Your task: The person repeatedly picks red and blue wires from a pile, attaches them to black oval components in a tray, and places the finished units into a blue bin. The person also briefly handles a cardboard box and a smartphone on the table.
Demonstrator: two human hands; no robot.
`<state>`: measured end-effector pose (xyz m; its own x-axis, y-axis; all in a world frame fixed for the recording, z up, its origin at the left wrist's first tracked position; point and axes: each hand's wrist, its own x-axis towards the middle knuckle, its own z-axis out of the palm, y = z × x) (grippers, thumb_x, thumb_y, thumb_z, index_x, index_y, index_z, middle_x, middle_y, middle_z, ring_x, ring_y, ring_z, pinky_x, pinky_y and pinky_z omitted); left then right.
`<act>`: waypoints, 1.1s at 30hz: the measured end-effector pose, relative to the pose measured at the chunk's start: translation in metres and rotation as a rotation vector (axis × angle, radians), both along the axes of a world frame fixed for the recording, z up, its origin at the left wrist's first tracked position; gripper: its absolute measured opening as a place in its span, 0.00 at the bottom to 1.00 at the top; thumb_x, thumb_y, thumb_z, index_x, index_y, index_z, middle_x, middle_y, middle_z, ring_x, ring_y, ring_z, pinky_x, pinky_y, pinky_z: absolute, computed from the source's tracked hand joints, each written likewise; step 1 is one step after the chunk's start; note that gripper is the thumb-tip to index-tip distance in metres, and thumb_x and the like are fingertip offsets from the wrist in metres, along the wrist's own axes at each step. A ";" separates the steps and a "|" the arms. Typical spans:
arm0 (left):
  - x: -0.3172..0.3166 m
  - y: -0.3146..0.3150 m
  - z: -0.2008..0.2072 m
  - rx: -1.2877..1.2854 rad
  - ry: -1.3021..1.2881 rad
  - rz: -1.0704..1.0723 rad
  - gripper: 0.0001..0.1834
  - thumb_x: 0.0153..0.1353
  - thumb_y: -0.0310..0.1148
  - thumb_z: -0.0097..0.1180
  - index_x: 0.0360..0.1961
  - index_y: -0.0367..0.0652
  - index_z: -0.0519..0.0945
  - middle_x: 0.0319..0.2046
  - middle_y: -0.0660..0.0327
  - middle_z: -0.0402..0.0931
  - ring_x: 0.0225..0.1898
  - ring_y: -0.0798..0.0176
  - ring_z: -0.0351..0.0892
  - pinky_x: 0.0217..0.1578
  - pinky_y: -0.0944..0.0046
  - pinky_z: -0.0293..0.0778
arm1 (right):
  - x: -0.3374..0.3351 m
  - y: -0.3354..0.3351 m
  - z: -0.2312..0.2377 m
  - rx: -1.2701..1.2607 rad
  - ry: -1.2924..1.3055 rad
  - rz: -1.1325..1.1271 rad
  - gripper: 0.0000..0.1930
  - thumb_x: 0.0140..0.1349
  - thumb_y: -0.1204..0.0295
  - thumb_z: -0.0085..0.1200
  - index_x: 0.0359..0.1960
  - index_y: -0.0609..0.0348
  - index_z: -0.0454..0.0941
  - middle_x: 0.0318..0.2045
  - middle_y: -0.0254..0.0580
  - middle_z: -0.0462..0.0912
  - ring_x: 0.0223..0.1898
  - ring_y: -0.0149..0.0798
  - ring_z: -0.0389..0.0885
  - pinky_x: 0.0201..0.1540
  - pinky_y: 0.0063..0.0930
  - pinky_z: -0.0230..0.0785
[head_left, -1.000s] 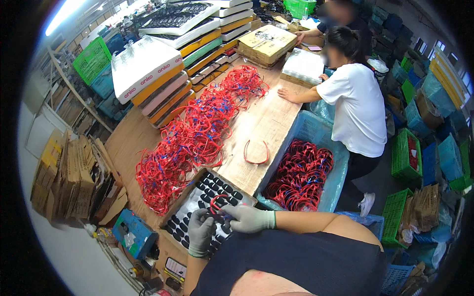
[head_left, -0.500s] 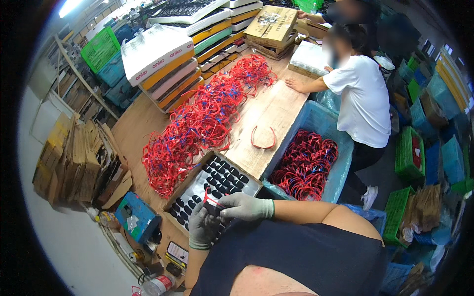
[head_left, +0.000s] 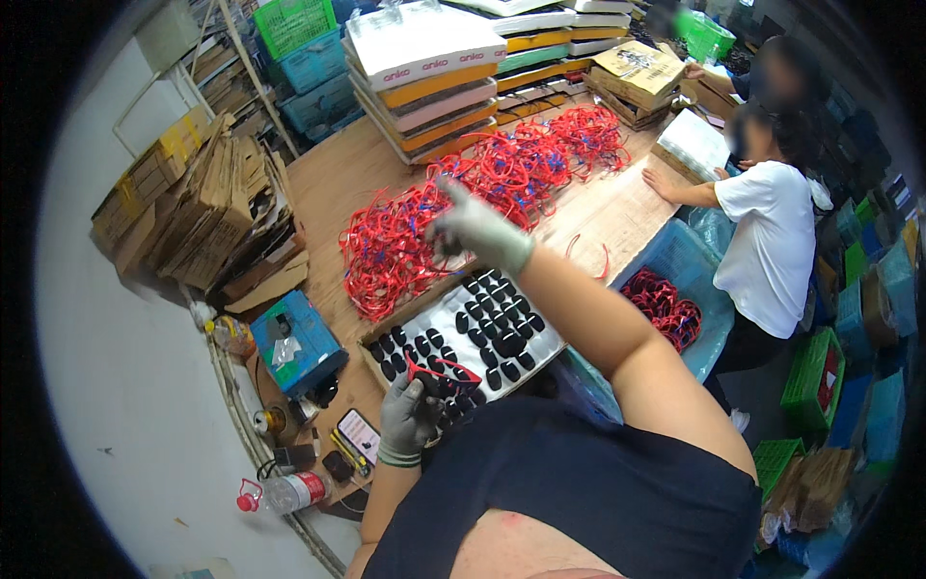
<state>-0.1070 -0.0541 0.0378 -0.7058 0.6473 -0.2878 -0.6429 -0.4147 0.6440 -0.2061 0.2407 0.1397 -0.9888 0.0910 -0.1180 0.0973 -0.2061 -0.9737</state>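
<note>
My left hand (head_left: 405, 417), in a grey glove, grips red-framed glasses (head_left: 457, 369) with dark lenses, low over the near side of a shallow cardboard box (head_left: 451, 333). Rows of black oval lenses lie on white sheeting in that box. My right hand (head_left: 479, 230), gloved the same way, is stretched out over the near right part of a large heap of red glasses frames (head_left: 391, 256) with blue bits among them. Its fingers are apart and nothing shows in them; whether they touch the heap I cannot tell.
A blue-lined bin (head_left: 719, 285) of red frames stands right of the table. Stacked white trays (head_left: 424, 43) rise behind the heap. A blue box (head_left: 297, 338), a phone (head_left: 359, 436) and a bottle (head_left: 294, 492) sit at left. A person in white (head_left: 767, 232) leans on the table.
My right hand has left the glasses and reached forward over the heap. My left hand keeps hold of the glasses. The view has swung left.
</note>
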 end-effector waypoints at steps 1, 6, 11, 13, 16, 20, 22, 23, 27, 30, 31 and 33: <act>0.001 0.000 0.007 -0.042 -0.011 0.014 0.08 0.71 0.37 0.52 0.42 0.45 0.76 0.30 0.68 0.73 0.30 0.73 0.72 0.34 0.66 0.74 | -0.025 0.010 0.010 -0.108 0.018 -0.044 0.47 0.58 0.79 0.53 0.76 0.50 0.37 0.30 0.45 0.82 0.21 0.36 0.78 0.23 0.29 0.72; -0.002 -0.012 0.008 -0.013 -0.014 -0.007 0.08 0.71 0.36 0.50 0.44 0.45 0.76 0.33 0.67 0.73 0.31 0.73 0.71 0.35 0.68 0.72 | -0.107 0.033 0.027 -0.150 -0.118 -0.209 0.38 0.65 0.78 0.46 0.73 0.43 0.41 0.30 0.43 0.77 0.23 0.36 0.77 0.26 0.39 0.73; -0.010 -0.029 -0.008 0.095 -0.039 0.025 0.08 0.71 0.32 0.51 0.46 0.41 0.78 0.37 0.64 0.79 0.32 0.72 0.75 0.38 0.68 0.75 | -0.037 -0.044 -0.039 0.326 0.071 0.050 0.10 0.64 0.67 0.54 0.42 0.57 0.70 0.30 0.39 0.76 0.35 0.33 0.79 0.37 0.32 0.74; -0.017 -0.027 -0.012 0.061 0.011 0.014 0.09 0.72 0.32 0.50 0.47 0.42 0.78 0.37 0.65 0.78 0.32 0.72 0.75 0.38 0.66 0.75 | 0.027 -0.077 -0.099 0.515 0.136 0.333 0.23 0.65 0.59 0.55 0.58 0.58 0.70 0.46 0.44 0.78 0.49 0.38 0.77 0.51 0.33 0.72; -0.022 -0.016 -0.014 -0.030 -0.035 0.019 0.08 0.72 0.32 0.49 0.47 0.42 0.77 0.33 0.66 0.77 0.29 0.73 0.73 0.32 0.70 0.73 | 0.126 -0.104 -0.108 0.462 0.126 0.492 0.26 0.69 0.56 0.51 0.61 0.62 0.69 0.51 0.53 0.79 0.53 0.45 0.79 0.58 0.39 0.68; -0.022 0.004 -0.015 -0.079 0.011 -0.080 0.07 0.72 0.33 0.49 0.44 0.43 0.75 0.27 0.68 0.71 0.26 0.73 0.70 0.29 0.70 0.70 | 0.150 -0.091 -0.106 0.344 0.093 0.414 0.18 0.70 0.62 0.50 0.54 0.64 0.73 0.45 0.47 0.82 0.46 0.38 0.81 0.53 0.35 0.72; -0.018 0.017 -0.006 -0.109 0.010 -0.077 0.07 0.72 0.34 0.50 0.43 0.43 0.75 0.26 0.68 0.71 0.26 0.72 0.71 0.29 0.69 0.71 | 0.157 -0.085 -0.100 -0.030 -0.006 0.389 0.16 0.72 0.65 0.48 0.52 0.65 0.75 0.41 0.40 0.83 0.44 0.31 0.81 0.50 0.30 0.74; -0.019 0.019 -0.005 -0.091 0.002 -0.101 0.08 0.72 0.35 0.50 0.43 0.43 0.75 0.26 0.68 0.71 0.27 0.72 0.71 0.29 0.69 0.71 | 0.159 -0.083 -0.097 -0.141 -0.022 0.366 0.18 0.73 0.63 0.47 0.52 0.67 0.75 0.41 0.40 0.82 0.44 0.30 0.81 0.51 0.30 0.74; -0.025 0.024 -0.010 -0.032 -0.009 -0.185 0.09 0.72 0.36 0.50 0.45 0.42 0.76 0.28 0.67 0.73 0.29 0.71 0.73 0.33 0.69 0.73 | 0.164 -0.080 -0.096 -0.231 -0.034 0.353 0.16 0.73 0.64 0.45 0.50 0.66 0.76 0.39 0.38 0.82 0.42 0.30 0.80 0.49 0.30 0.74; -0.021 0.030 -0.010 -0.080 -0.031 -0.172 0.10 0.71 0.36 0.50 0.46 0.42 0.76 0.31 0.65 0.75 0.31 0.68 0.74 0.36 0.67 0.75 | 0.164 -0.074 -0.096 0.115 -0.040 0.304 0.15 0.70 0.68 0.46 0.52 0.65 0.76 0.40 0.44 0.82 0.45 0.36 0.80 0.51 0.34 0.72; -0.021 0.032 -0.016 -0.064 -0.059 -0.159 0.10 0.71 0.36 0.50 0.46 0.42 0.76 0.32 0.64 0.76 0.32 0.67 0.75 0.38 0.65 0.75 | 0.164 -0.073 -0.100 0.214 0.038 0.265 0.14 0.71 0.68 0.45 0.49 0.64 0.76 0.37 0.42 0.81 0.41 0.34 0.79 0.48 0.33 0.72; -0.017 0.032 -0.017 -0.040 -0.094 -0.137 0.10 0.72 0.35 0.49 0.46 0.40 0.75 0.34 0.61 0.77 0.35 0.64 0.77 0.40 0.63 0.76 | 0.165 -0.072 -0.112 0.405 0.196 0.189 0.12 0.73 0.67 0.43 0.42 0.63 0.75 0.30 0.38 0.79 0.34 0.30 0.77 0.41 0.30 0.73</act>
<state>-0.1242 -0.0218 0.0208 -0.5801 0.7224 -0.3763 -0.7502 -0.2938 0.5923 -0.0415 0.1684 0.0280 -0.9925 -0.0924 0.0803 -0.0972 0.1963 -0.9757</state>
